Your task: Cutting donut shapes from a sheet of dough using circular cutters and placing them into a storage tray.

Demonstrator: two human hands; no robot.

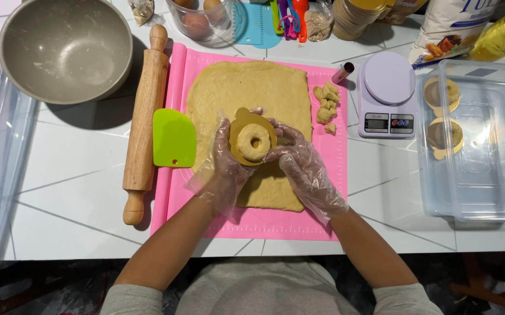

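A ring of dough [254,142] lies on a small gold card base [240,122], held up over the rolled-out dough sheet [246,87]. My left hand [222,169], in a clear plastic glove, grips the card from the left and below. My right hand [302,166], also gloved, touches the ring's right side with its fingertips. The dough sheet rests on a pink silicone mat [173,198].
A wooden rolling pin [143,125] and a green scraper [173,138] lie left of the dough. Dough scraps [326,105], a small digital scale [386,96] and a clear lidded tub [477,140] with dough rings sit to the right. A metal bowl [66,46] stands at back left.
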